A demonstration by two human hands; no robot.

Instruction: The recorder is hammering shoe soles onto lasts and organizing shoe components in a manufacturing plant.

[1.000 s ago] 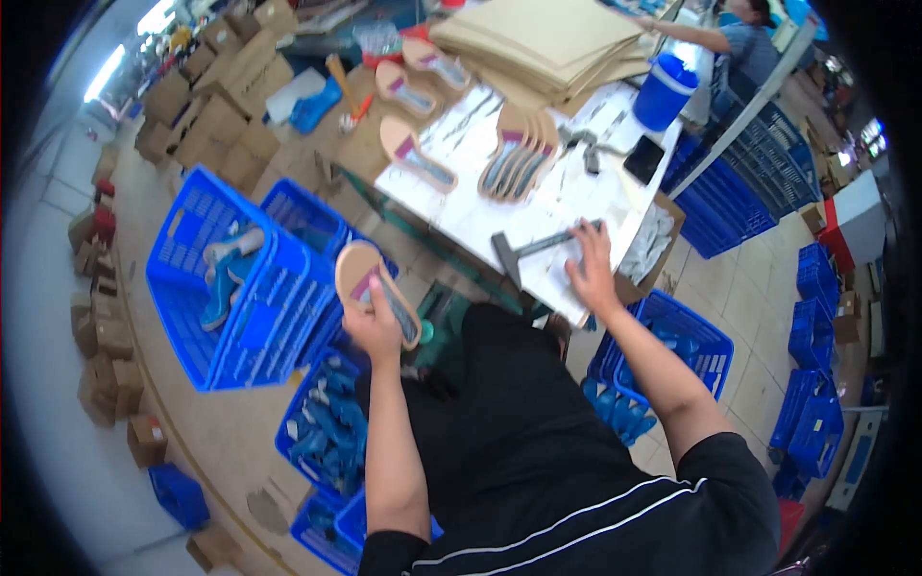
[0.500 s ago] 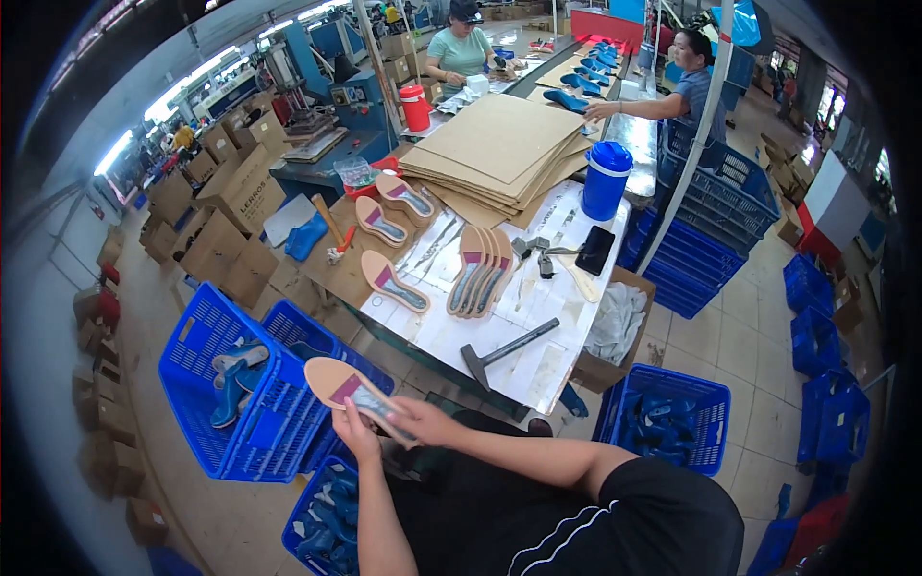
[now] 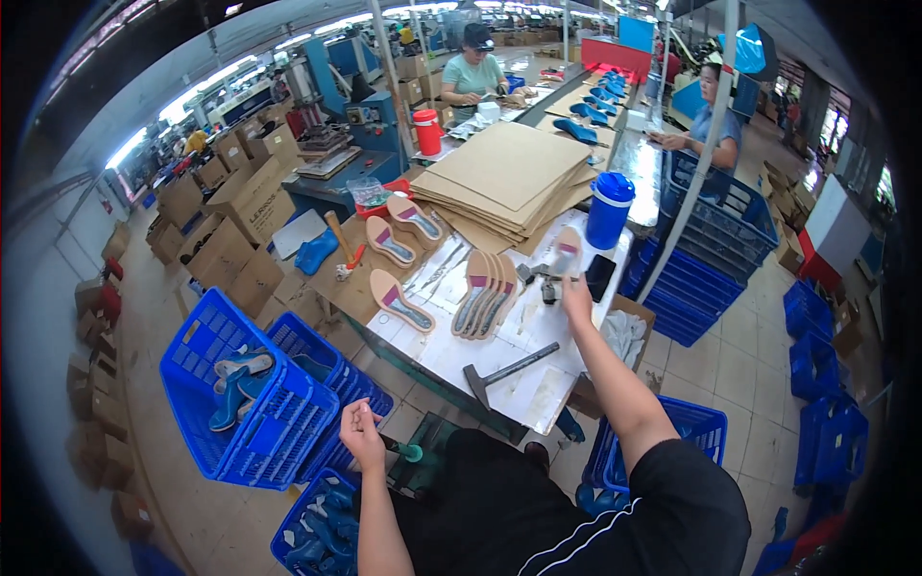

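Observation:
My right hand reaches over the table's right side, its fingers closed on a tan insole with a purplish patch. That insole is blurred and partly overlaps small dark metal blocks. Close by on the right lies a black phone. My left hand is held low in front of me, fingers curled in, with nothing visible in it. On the table rest a fanned stack of insoles, and three single insoles, the nearest one at the left edge. A hammer lies near the front.
A blue jug stands beside stacked tan boards. Blue crates with blue shoes stand at left, below and at right. Two people work beyond the table. A pole rises at right.
The insole has gone from both hands in front of me to the table's right side in my right hand. My left hand has let go of it. The seated person at right has drawn an arm back.

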